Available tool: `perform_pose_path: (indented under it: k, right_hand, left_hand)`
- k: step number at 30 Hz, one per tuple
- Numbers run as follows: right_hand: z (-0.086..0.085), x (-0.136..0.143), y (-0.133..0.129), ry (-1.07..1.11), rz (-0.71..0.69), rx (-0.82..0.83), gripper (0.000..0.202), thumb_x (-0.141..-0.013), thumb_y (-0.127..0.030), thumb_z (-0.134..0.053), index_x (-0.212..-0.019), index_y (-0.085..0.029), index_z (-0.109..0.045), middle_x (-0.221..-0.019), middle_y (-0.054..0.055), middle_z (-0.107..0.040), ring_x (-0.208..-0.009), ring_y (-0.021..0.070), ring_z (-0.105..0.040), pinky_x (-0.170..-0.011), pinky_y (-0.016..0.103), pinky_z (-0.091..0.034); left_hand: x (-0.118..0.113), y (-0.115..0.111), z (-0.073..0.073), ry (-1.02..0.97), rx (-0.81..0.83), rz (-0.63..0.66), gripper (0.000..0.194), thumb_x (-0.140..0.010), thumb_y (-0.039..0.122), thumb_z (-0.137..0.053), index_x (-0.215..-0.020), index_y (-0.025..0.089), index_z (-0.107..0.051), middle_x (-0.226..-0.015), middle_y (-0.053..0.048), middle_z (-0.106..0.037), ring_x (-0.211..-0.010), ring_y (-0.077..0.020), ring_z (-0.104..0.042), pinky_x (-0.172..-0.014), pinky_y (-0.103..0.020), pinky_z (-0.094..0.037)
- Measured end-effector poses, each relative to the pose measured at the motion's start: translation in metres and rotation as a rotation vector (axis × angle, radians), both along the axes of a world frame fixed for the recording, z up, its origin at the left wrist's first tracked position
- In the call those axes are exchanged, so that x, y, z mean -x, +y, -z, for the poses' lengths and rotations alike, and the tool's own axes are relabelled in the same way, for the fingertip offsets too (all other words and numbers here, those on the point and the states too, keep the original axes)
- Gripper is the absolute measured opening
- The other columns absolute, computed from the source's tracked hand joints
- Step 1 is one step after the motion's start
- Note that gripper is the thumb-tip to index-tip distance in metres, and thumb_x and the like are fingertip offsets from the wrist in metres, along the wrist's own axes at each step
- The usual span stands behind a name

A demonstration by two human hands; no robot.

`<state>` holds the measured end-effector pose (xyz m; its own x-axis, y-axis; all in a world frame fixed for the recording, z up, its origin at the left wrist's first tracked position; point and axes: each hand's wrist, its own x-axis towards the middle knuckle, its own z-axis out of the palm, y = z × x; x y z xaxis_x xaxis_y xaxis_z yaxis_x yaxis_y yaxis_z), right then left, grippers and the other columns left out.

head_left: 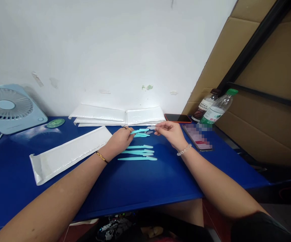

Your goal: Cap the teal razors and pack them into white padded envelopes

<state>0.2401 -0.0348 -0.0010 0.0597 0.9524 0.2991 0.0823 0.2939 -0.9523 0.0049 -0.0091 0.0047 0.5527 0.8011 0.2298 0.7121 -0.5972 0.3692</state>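
My left hand [122, 139] is closed on the handle of a turquoise eyebrow razor [140, 130], its blade end pointing right. At that tip, my right hand [169, 131] pinches a small translucent blade cover [151, 127]; whether cover and razor touch is too small to tell. Just below the held one lie more turquoise razors [141, 135], partly hidden by my left hand, with a greyish clear piece [149, 133] by their tips. Nearer to me, several turquoise razors [137, 158] lie roughly parallel on the blue table [145, 185].
White padded mailers [100, 113] are stacked against the wall, and another mailer [70, 153] lies left of my hand. A blue fan [11, 107] stands far left beside a green disc [55, 123]. Rightward are two phones [198, 137] [178, 118] and two bottles [217, 109].
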Motion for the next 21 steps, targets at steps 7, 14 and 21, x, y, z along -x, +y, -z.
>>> perform_pose_path:
  k: [7,14,21]
  right_hand:
    - [0.001,0.002,-0.001,0.035,-0.023,0.023,0.029,-0.063,-0.034,-0.079,-0.079,-0.012,-0.068,-0.064,0.005,-0.069,-0.060,0.0152,-0.067,-0.058,0.025,-0.053]
    - [-0.001,0.011,-0.004,0.017,-0.110,0.078,0.033,-0.062,-0.038,-0.078,-0.080,-0.013,-0.068,-0.069,0.006,-0.071,-0.062,0.0161,-0.068,-0.060,0.027,-0.055]
    - [-0.005,-0.002,-0.003,-0.180,-0.339,0.188,0.035,-0.066,-0.042,-0.075,-0.087,-0.013,-0.070,-0.067,0.005,-0.071,-0.062,0.0156,-0.067,-0.059,0.027,-0.053]
  left_hand:
    - [0.001,0.003,0.004,0.002,-0.010,0.017,0.028,-0.092,0.031,-0.036,-0.089,0.017,-0.059,-0.088,-0.009,-0.060,-0.085,-0.0221,-0.056,-0.080,-0.033,-0.043]
    - [-0.002,0.000,0.001,0.025,-0.033,0.041,0.031,-0.093,0.032,-0.033,-0.086,0.018,-0.059,-0.084,-0.008,-0.058,-0.082,-0.0221,-0.055,-0.077,-0.033,-0.043]
    - [-0.008,-0.010,0.001,0.030,0.140,0.120,0.033,-0.090,0.037,-0.037,-0.093,0.017,-0.064,-0.092,-0.010,-0.060,-0.085,-0.0223,-0.057,-0.078,-0.033,-0.043]
